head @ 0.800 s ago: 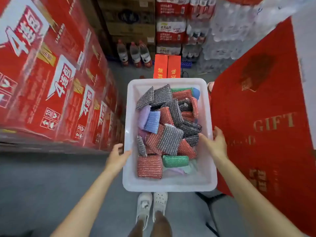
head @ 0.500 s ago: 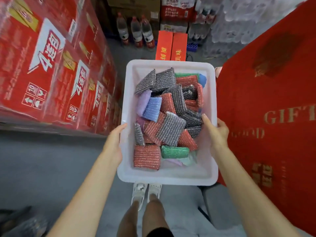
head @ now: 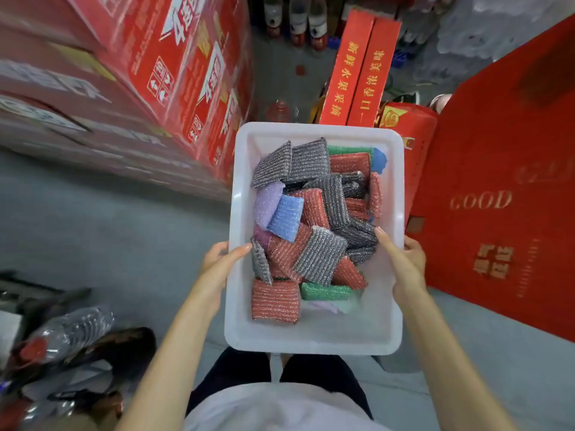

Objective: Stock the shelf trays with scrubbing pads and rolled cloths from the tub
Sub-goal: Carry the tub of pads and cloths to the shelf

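In the head view the white tub (head: 314,340) sits between both hands. The left hand (head: 222,259) grips its left rim with the thumb hooked over the inside, and the right hand (head: 404,259) grips the right rim likewise, thumb tip touching a grey pad (head: 357,234). The heap of scrubbing pads (head: 320,256) lies between the thumbs and beyond them, with a red pad (head: 275,300) and a green pad (head: 325,291) nearer the wrists.
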The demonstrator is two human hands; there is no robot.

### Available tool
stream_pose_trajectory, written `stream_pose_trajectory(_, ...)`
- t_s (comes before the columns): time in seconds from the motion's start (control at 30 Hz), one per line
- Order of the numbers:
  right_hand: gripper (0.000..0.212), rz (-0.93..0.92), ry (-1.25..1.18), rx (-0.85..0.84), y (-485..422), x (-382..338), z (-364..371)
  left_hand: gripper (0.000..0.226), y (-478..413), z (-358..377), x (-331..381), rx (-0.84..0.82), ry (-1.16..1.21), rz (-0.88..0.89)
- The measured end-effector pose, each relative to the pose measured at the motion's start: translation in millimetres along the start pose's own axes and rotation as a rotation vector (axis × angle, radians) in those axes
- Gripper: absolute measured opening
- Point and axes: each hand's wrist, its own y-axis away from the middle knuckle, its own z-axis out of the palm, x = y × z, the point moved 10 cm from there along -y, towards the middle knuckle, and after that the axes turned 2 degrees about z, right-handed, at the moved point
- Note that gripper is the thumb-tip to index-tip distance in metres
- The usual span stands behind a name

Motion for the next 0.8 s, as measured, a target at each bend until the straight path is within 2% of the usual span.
stream_pose_trajectory(0.07, 0.045, -0.005, 0.016, -0.032, 19, 13, 7, 0.045, 11, -19, -15, 0.055, 0.068, -0.010)
stream_pose_trajectory(0.13, 0.051, 0.007, 0.023, -0.060, 39, 24, 16, 0.064, 18, -43, -33, 0.113, 0.114, -0.020)
stream_pose_trajectory(0.27, 0.032, 0.007, 0.052, -0.108, 76, 40, 40, 0.096, 16, -99, -69, 0.151, 0.163, -0.010)
stream_pose_trajectory(0.33, 0.043, -0.005, 0.078, -0.130, 95, 51, 53, 0.112, 14, -127, -88, 0.139, 0.176, -0.018)
stream_pose_trajectory(0.4, 0.054, -0.005, 0.125, -0.146, 117, 62, 68, 0.109, 20, -153, -102, 0.124, 0.193, -0.013)
stream_pose_trajectory(0.53, 0.048, -0.041, 0.209, -0.164, 175, 80, 108, 0.114, 41, -223, -130, 0.144, 0.264, 0.010)
stream_pose_trajectory(0.67, 0.031, -0.066, 0.307, -0.282, 248, 88, 181, 0.088, 82, -312, -135, 0.189, 0.312, 0.043)
stream_pose_trajectory(0.73, 0.035, -0.100, 0.354, -0.346, 287, 83, 224, 0.086, 104, -365, -127, 0.272, 0.313, 0.083)
stream_pose_trajectory(0.8, 0.037, -0.141, 0.381, -0.438, 327, 74, 272, 0.070, 125, -418, -111, 0.368, 0.333, 0.145)
